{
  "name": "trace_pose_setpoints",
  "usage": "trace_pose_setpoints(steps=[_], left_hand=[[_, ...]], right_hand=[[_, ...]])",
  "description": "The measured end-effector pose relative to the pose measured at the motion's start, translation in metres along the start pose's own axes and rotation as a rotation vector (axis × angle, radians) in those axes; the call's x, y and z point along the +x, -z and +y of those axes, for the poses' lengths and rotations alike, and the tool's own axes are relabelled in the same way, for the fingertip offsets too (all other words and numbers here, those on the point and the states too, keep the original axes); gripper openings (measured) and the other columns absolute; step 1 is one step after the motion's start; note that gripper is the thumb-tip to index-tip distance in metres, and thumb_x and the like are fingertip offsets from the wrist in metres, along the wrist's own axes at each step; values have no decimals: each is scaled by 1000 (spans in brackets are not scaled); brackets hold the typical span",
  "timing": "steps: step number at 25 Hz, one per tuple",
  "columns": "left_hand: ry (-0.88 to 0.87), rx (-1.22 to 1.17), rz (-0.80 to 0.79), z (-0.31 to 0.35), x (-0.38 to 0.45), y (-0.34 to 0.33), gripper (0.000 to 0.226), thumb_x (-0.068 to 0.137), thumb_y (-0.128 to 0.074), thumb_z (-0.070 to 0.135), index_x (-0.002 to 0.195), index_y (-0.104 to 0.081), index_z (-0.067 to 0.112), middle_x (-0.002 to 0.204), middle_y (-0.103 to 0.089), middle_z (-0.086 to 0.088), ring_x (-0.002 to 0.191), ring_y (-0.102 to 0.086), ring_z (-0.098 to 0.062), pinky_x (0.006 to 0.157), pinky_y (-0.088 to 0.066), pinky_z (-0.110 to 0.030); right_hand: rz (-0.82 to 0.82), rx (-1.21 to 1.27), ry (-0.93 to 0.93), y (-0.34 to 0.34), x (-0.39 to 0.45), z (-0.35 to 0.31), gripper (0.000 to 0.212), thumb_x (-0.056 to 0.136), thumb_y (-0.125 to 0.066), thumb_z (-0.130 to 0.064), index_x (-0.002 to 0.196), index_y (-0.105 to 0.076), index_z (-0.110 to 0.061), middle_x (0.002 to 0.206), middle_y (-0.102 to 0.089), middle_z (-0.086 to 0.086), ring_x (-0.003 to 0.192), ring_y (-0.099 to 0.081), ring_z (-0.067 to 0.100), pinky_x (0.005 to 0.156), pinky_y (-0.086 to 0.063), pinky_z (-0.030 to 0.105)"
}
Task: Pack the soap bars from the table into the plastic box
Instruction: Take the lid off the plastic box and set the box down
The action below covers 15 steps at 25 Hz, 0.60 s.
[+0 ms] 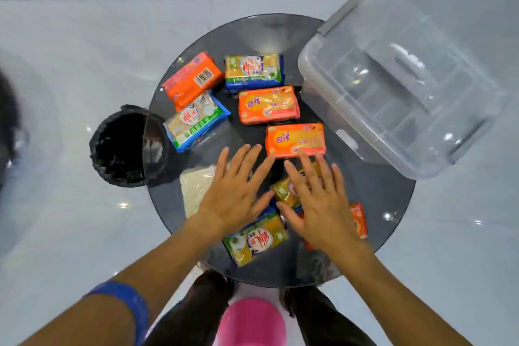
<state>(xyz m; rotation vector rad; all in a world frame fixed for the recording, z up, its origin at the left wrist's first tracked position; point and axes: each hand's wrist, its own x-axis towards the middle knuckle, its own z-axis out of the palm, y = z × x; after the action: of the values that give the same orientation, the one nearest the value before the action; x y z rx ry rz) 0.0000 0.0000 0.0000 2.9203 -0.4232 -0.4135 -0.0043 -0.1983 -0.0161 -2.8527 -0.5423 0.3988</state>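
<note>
Nearest the lens, a pink round plastic stool seat sits just below the near edge of the round dark glass table, with dark trouser legs either side of it. Both bare forearms reach over that near edge, the left one wearing a blue wristband.

The left hand is flat and palm down with fingers spread apart, gripping nothing; it lies over the near-middle of the table, partly covering a pale cream unprinted packet to its left. The right hand is likewise flat with fingers splayed, holding nothing, resting over a yellow wrapped soap bar and hiding most of a small orange wrapped bar at its right.

Between the wrists, close to the table's near edge, lies a yellow, blue-edged wrapped soap bar. Just beyond the right fingertips is an orange wrapped soap bar, and behind it another orange one. Farther back sits a yellow-and-blue bar; left of it an orange bar showing a barcode, overlapping a yellow-and-blue bar toward the table's left edge.

A clear plastic box with grey latches sits on the table's far right edge, overhanging it, with its lid on. A black-lined waste bin stands on the floor against the table's left edge.
</note>
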Motion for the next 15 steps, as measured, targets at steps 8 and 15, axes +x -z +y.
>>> trace_pose_setpoints(steps=[8,15], left_hand=[[-140,33,151,-17,8,-35,42,87,-48,49,109,-65,17,121,-61,-7,111,-52,-32,85,-37,-43],[-233,138,177,-16,28,-39,36,86,-33,50,97,-59,30,102,-55,6,94,-46,-19,78,-37,-41]], right_hand=[[230,-68,241,-53,18,18,57,90,-43,-53,132,-54,-16,158,-29,11,146,-21,34,108,-25,60],[311,-101,229,-56,19,17,49,87,-42,-54,123,-59,-25,152,-40,5,140,-32,32,103,-31,60]])
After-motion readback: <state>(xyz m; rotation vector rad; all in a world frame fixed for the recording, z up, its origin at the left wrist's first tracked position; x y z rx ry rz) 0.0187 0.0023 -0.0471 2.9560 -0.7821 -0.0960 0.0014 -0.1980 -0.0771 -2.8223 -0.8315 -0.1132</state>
